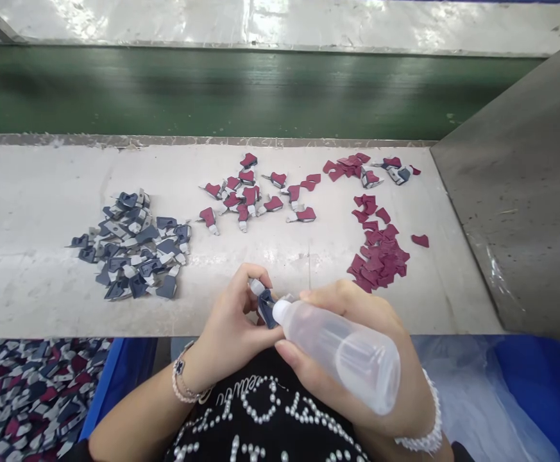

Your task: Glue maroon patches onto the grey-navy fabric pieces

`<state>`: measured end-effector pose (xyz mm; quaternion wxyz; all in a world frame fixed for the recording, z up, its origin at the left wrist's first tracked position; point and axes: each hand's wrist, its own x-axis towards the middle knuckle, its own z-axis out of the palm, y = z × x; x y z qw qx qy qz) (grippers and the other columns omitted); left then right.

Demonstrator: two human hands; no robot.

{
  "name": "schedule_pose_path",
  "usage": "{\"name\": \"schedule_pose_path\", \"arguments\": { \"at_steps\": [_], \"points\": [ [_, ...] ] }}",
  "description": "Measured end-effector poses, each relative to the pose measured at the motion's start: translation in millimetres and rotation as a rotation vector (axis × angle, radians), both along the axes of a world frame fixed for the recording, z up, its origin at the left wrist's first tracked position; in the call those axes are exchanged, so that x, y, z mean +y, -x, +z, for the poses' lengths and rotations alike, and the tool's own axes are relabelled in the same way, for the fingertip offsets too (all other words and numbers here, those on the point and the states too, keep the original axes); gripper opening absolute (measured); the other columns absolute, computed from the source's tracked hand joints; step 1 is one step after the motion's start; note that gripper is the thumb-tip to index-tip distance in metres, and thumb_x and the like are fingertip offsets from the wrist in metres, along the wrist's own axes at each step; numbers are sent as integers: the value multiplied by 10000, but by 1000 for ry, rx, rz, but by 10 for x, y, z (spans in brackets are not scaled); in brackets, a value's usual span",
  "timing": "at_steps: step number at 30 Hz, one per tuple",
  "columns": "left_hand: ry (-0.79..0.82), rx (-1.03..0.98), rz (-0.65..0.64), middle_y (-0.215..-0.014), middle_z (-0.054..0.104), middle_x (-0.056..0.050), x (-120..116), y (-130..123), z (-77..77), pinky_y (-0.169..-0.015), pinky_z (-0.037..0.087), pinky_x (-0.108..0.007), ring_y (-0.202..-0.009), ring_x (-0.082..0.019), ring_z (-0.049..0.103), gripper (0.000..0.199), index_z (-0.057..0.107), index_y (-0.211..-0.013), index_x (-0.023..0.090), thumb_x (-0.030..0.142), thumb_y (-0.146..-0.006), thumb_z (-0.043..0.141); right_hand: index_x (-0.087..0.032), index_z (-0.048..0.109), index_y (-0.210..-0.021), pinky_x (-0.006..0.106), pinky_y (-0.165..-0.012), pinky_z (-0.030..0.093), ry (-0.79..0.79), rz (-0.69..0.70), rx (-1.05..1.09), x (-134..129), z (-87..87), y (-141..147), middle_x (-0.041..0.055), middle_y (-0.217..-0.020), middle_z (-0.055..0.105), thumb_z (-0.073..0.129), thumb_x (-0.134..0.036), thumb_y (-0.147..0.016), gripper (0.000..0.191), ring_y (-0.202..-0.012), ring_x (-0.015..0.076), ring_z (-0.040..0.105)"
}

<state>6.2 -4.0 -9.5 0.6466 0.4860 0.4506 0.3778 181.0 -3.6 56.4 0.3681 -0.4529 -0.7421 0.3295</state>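
Between the thumb and fingers of my left hand is a small dark blue and grey plastic part. My right hand grips a translucent squeeze bottle, tilted so that its white-collared tip meets the blue part's recess. Whether liquid is coming out cannot be made out. Left of my hands lies a heap of similar blue and grey parts. Beyond them are several parts topped with maroon pieces. A pile of loose flat maroon pieces rests to the right.
A blue bin full of mixed parts stands at lower left. Behind the pale worktop runs a green conveyor belt. A metal panel rises at the right. Clear plastic sheeting hangs at lower right.
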Motion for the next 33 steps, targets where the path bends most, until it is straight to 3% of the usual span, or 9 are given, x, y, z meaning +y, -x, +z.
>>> {"name": "schedule_pose_path", "arguments": {
  "at_steps": [10, 15, 21, 26, 33],
  "points": [
    [-7, 73, 1, -759, 572, 63, 13, 12, 33, -517, 405, -182, -586, -88, 467, 475, 446, -972, 261, 56, -681, 761, -233, 467, -810, 241, -484, 472, 68, 9, -60, -28, 28, -17, -55, -672, 561, 692, -232, -802, 225, -529, 108, 570],
    [-21, 81, -7, -698, 540, 83, 31, 9, 48, -461, 357, -157, -526, -69, 434, 480, 454, -953, 260, 38, -662, 764, -240, 488, -845, 251, -461, 452, 119, -22, 9, -2, 29, -12, -60, -662, 566, 697, -232, -808, 212, -488, 105, 550],
    [-9, 113, 2, -724, 546, 76, 47, 24, 54, -503, 388, -179, -568, -87, 457, 493, 441, -957, 271, 65, -662, 778, -227, 479, -822, 225, -468, 468, 80, 69, -51, 12, 15, -27, -50, -674, 591, 733, -265, -793, 258, -529, 110, 583],
    [-22, 152, 5, -724, 550, 77, 32, 39, 57, -495, 393, -178, -561, -86, 457, 482, 449, -964, 273, 68, -665, 765, -225, 473, -812, 227, -474, 467, 68, 44, -43, 16, 24, -35, -51, -668, 600, 718, -285, -812, 252, -503, 100, 575],
    [-49, 198, 37, -665, 543, 101, 93, 23, 76, -494, 393, -147, -535, -63, 475, 502, 437, -943, 253, 15, -649, 767, -221, 541, -883, 292, -423, 426, 130, 119, -150, -29, 37, -69, 28, -827, 729, 702, -326, -828, 200, -619, 186, 686]
  ]
}}
